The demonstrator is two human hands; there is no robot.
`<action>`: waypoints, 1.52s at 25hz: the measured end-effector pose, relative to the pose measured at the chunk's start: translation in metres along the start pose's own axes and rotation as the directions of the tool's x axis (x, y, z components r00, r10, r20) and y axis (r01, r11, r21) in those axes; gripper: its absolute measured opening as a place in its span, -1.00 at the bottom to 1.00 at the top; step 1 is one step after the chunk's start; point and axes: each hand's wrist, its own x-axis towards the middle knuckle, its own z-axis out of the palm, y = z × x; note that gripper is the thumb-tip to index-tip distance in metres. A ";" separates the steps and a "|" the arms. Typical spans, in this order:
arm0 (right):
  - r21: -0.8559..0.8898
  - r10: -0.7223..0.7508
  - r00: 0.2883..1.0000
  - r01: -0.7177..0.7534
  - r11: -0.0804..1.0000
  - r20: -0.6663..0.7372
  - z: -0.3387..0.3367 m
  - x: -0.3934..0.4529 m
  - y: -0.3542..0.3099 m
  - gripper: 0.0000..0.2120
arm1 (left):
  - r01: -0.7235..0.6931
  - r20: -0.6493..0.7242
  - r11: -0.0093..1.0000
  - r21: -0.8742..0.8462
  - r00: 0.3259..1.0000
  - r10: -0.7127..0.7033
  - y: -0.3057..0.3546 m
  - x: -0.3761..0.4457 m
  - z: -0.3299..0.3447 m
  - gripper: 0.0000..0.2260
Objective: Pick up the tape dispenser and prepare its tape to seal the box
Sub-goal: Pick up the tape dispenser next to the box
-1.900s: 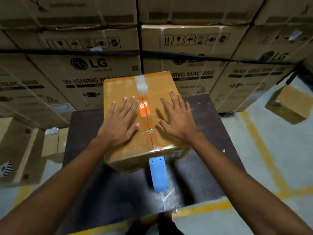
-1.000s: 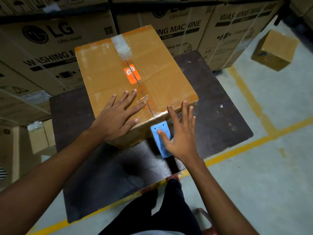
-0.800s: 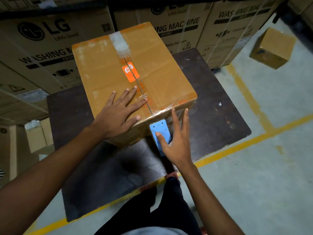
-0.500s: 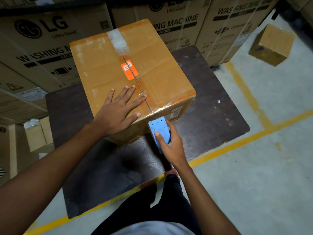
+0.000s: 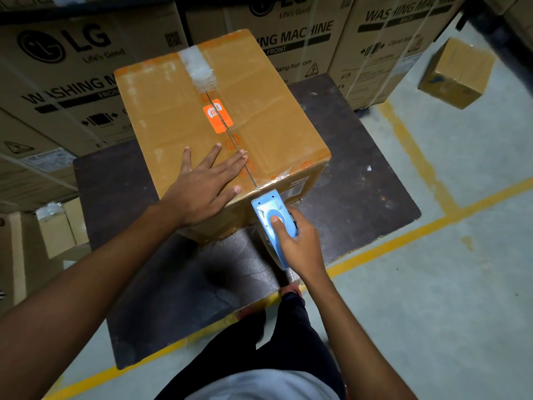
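1. I am wrapping my right hand [image 5: 300, 241] around the blue tape dispenser [image 5: 271, 217], thumb pressing flat on its top face and fingers curling under the far side, so this hand is clamped on it rather than spread
2. I am keeping my left hand [image 5: 206, 184] flat and spread, palm down, on the near part of the box [image 5: 259, 90] lid, gripping nothing, just pinning the flaps
3. The dispenser is sitting at the near face of the box, over the dark table [image 5: 360, 168], its toothed end touching or almost touching the lower end of the centre seam [image 5: 230, 140]; I cannot tell whether it is resting on the table or already lifting
4. What the next move is turning on: the dispenser's long axis is running from my palm toward about 11 o'clock, nearly in line with the seam, which is climbing from the blade toward 11 o'clock across the lid
5. My right hand is the nearer one to the tool; my left is lying at about 10 o'clock from it
6. I cannot see any loose tape end, so I am judging the tape still needs pulling free
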 end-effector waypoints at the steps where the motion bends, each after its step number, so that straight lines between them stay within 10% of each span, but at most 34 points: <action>1: -0.007 0.021 1.000 -0.021 1.000 0.001 0.000 0.000 -0.002 -0.65 | -0.002 -0.002 1.000 -0.001 1.000 0.002 0.000 0.000 0.000 -0.39; 20: 0.102 0.319 0.947 -0.321 0.942 0.030 0.009 -0.001 -0.001 -0.72 | -0.007 -0.024 1.000 0.004 1.000 0.007 -0.002 0.001 0.004 -0.41; 38: 0.235 0.227 0.964 -0.255 0.938 0.142 -0.016 -0.014 0.011 -0.72 | 0.090 -0.033 0.992 0.085 0.996 -0.087 0.018 0.007 0.004 -0.13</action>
